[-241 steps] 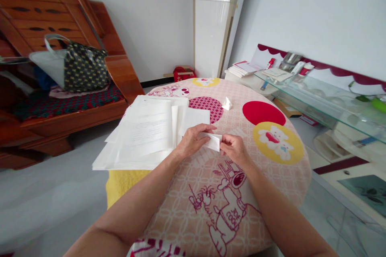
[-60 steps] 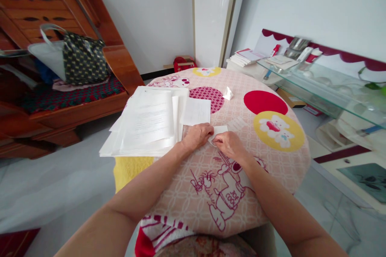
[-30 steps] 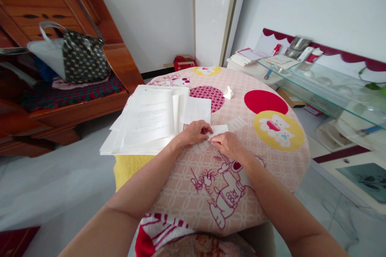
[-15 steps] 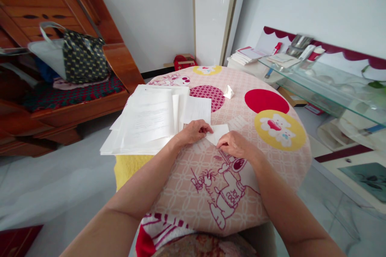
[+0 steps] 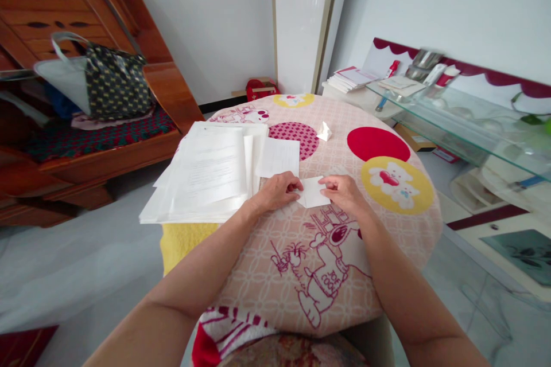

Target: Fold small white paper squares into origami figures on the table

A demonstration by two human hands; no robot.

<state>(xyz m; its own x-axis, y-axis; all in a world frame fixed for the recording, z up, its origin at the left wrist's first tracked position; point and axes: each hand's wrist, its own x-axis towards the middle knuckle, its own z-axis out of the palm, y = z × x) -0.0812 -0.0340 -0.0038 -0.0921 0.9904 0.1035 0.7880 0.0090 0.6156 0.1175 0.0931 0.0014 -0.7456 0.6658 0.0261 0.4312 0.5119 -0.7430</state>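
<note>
A small white piece of folded paper (image 5: 313, 194) lies on the patterned tablecloth in front of me. My left hand (image 5: 279, 190) is closed at its left edge, thumb and fingers on the paper. At the paper's upper right corner, my right hand (image 5: 343, 192) pinches the edge between thumb and fingers. Just beyond my left hand is a larger white sheet (image 5: 279, 157) with faint lines. To its left rests a stack of printed papers (image 5: 210, 169). Farther back stands a small folded white paper piece (image 5: 324, 131).
The round table's cloth (image 5: 275, 275) has cartoon figures and coloured circles. A wooden bench (image 5: 112, 152) with a dotted bag (image 5: 116, 83) stands left. At right, a glass shelf (image 5: 465, 120) runs close to the table, with a pile of booklets (image 5: 349, 78) at its near-left end.
My right hand has moved from the paper's lower right edge up to its upper right corner. My left hand stays at the left edge. The view has shifted slightly.
</note>
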